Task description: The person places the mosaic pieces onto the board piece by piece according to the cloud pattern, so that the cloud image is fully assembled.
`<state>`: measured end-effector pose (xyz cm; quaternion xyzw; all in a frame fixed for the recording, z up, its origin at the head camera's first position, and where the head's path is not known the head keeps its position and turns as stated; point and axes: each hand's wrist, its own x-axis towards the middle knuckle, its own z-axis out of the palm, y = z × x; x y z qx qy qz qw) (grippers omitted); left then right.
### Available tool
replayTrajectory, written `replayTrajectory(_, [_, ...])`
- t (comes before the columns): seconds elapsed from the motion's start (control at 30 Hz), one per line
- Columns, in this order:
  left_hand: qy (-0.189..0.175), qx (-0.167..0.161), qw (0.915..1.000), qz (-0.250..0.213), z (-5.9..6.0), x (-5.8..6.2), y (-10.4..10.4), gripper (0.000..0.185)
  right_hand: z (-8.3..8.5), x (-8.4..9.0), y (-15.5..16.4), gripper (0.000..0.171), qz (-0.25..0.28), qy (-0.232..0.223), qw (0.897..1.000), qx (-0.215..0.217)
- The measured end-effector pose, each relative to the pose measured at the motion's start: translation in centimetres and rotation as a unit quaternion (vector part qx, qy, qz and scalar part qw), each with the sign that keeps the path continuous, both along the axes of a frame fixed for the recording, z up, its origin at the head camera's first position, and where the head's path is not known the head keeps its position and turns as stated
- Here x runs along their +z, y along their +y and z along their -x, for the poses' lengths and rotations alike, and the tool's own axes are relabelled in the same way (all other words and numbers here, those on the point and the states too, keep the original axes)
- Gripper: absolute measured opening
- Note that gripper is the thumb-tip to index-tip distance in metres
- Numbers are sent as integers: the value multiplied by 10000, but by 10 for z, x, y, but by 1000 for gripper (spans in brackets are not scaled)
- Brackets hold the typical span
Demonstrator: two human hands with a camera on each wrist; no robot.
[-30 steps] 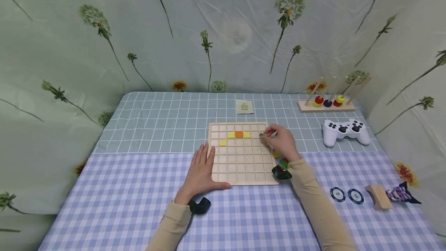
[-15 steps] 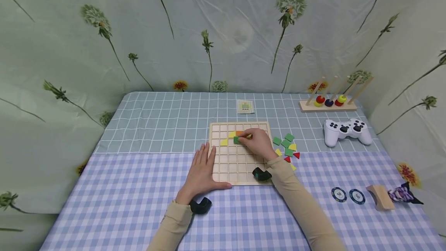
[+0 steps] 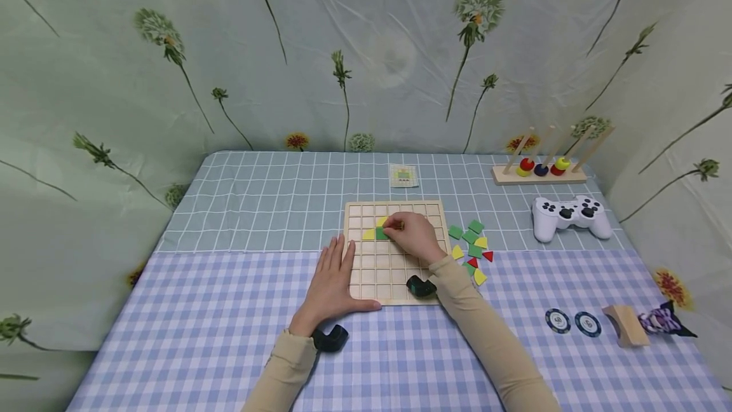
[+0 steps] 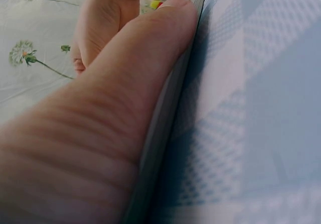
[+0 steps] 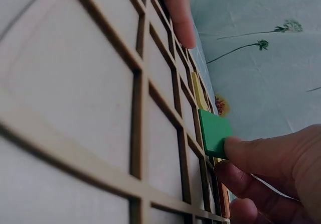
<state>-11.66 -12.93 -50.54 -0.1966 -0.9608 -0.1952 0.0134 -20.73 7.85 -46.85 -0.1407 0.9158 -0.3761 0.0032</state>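
Note:
My right hand (image 3: 414, 234) pinches a green square tile (image 5: 214, 132) between thumb and fingers, over the upper left part of the wooden grid board (image 3: 398, 278). In the right wrist view the tile stands tilted against the grid ridges. Left of it on the board lies a yellow tile (image 3: 368, 234), and a yellow quarter-round tile (image 3: 382, 221) sits just above. An orange tile (image 5: 225, 204) shows partly behind the fingers. My left hand (image 3: 332, 281) rests along the board's left edge, fingers straight, thumb stretched along the front edge.
Loose green tiles (image 3: 474, 250), yellow tiles (image 3: 480, 277) and red triangles (image 3: 487, 256) lie right of the board. Behind it is a pattern card (image 3: 403, 176). Farther right are a game controller (image 3: 572, 216), a peg rack (image 3: 539, 177), poker chips (image 3: 588, 323) and a wooden block (image 3: 627, 325).
My right hand has moved left from the board's right edge, carrying the green tile to a square beside the yellow one. The loose tiles have come into view. My left hand has stayed put.

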Motion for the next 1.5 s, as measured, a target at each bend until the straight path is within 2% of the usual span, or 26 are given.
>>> replayTrajectory(0.23, [-93, 3, 9999, 56, 1, -2, 1, 131, 0, -2, 1, 6, -310, 133, 9994, -40])
replayTrajectory(0.4, [-138, -29, 9999, 23, 1, -2, 2, 131, -1, -3, 3, 5, -609, 138, 9978, -221])
replayTrajectory(0.63, [-225, -25, 9997, 49, 0, -2, 4, 131, -4, -1, 13, 6, -533, 61, 9985, -125])
replayTrajectory(0.8, [-176, -5, 9998, 59, 1, -1, 3, 131, -7, 10, 35, 13, -365, -73, 9992, -109])
replayTrajectory(1.0, [-40, 16, 10000, -37, 1, 0, 2, 130, -8, 17, 75, 15, -192, 61, 9987, -473])
replayTrajectory(1.3, [-97, 21, 9999, -120, 0, 0, 0, 130, -11, 13, 116, 21, -449, -30, 9938, -1012])
replayTrajectory(1.5, [-107, 4, 9998, -138, 0, 1, 0, 129, -13, 10, 125, 29, -605, -393, 9927, -970])
